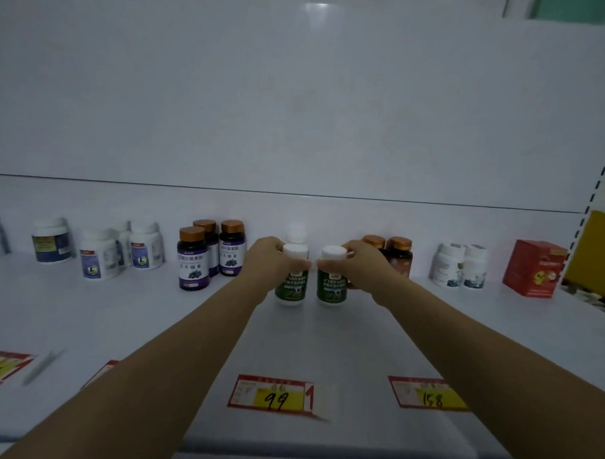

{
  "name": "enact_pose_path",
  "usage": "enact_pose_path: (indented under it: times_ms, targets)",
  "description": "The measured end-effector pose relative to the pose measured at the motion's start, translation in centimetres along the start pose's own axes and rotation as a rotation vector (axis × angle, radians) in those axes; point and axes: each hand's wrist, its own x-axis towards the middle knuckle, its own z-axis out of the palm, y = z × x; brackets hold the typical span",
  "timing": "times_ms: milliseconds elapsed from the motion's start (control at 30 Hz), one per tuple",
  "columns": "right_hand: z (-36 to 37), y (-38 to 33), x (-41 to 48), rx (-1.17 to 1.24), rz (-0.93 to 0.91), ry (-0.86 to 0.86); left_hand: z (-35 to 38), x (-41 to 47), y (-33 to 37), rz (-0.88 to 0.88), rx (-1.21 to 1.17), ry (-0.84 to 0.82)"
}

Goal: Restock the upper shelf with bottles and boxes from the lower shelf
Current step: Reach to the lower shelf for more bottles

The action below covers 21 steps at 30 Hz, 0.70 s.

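The left hand (268, 261) has its fingers curled round the cap and shoulder of a white plastic bottle with a dark green label and a round white cap (292, 284), gripping it from its outer side. The right hand (367, 261) grips a second green-labelled white bottle (331, 285) in the same way from the opposite side. Both bottles stand upright on the white shelf (332, 338), just beside each other between the two hands, with a narrow gap between them. The thumbs nearly meet above that gap. Whether the bottle bases rest fully on the shelf cannot be told.

Just beyond the left hand's fingertips a third white-capped bottle (297, 233) stands near the shelf's back wall, its label hidden by the hand and the bottle it grips.

Outward of the left hand stand three dark bottles with purple labels and copper caps (193, 264). Farther out that way is a group of white jars with pale labels (99, 258), and then a white-lidded jar with a dark blue label (51, 242).

Right behind the right hand are two brown bottles with copper caps (401, 260), one partly covered by the hand. Farther outward stand a pair of white bottles (458, 266), then a red cardboard box (532, 267).

Back toward the person, a red-and-yellow price tag marked 99 (271, 395) lies between the forearms. Another price tag marked 158 (427, 393) lies partly under the right forearm.
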Motion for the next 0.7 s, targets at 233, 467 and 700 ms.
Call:
enact_pose_path:
  times_ms: [233, 467, 700]
  targets:
    - [1.2, 0.0, 3.7, -0.021, -0.025, 0.063, 0.7, 3.6, -0.8, -0.001, 0.061, 0.052]
    - [2.3, -0.1, 6.3, -0.084, -0.055, 0.146, 1.3, 5.1, -1.7, 0.022, 0.037, 0.037]
    - [3.0, 0.2, 7.5, -0.127, -0.063, 0.197, 1.6, 5.3, -2.0, 0.038, 0.006, 0.009]
